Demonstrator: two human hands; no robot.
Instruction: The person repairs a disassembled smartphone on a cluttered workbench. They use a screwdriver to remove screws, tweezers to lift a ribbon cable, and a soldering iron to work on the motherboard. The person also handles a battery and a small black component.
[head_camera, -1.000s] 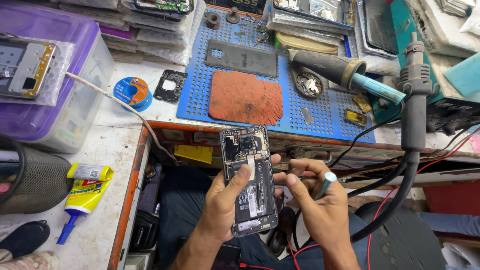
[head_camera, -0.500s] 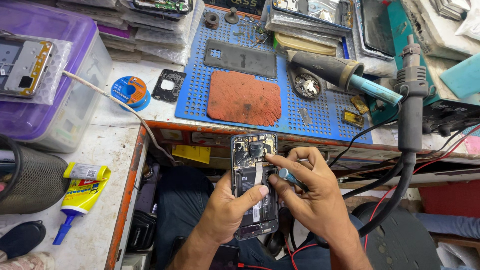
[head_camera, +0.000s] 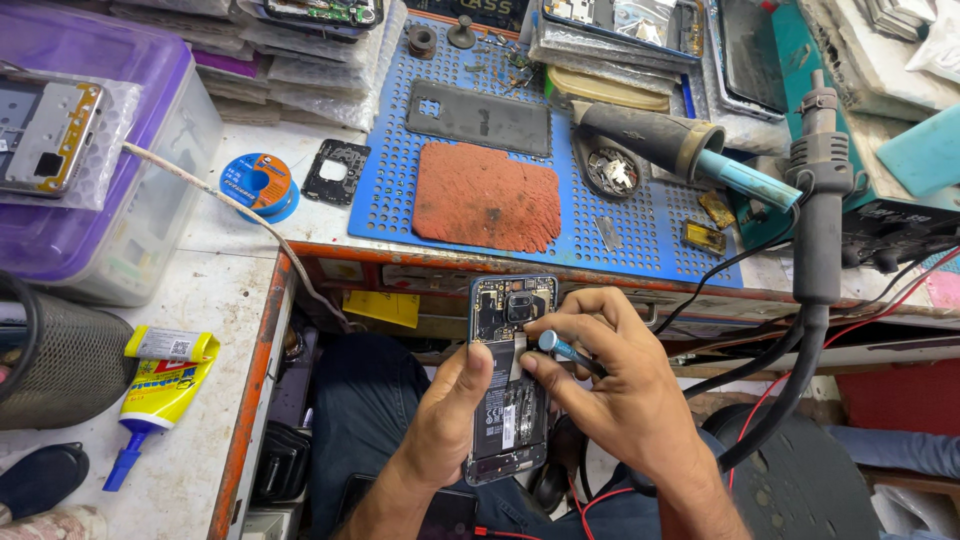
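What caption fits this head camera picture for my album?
Left hand holds an opened phone while right hand touches a small tool to it.

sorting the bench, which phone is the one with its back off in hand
The opened phone in the left hand, circuit board showing; the one on the purple box lies untouched in bubble wrap.

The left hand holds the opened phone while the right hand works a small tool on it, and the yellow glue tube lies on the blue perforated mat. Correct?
Not quite. In the head view the yellow glue tube lies on the white counter at left, not the blue perforated mat. The rest holds.
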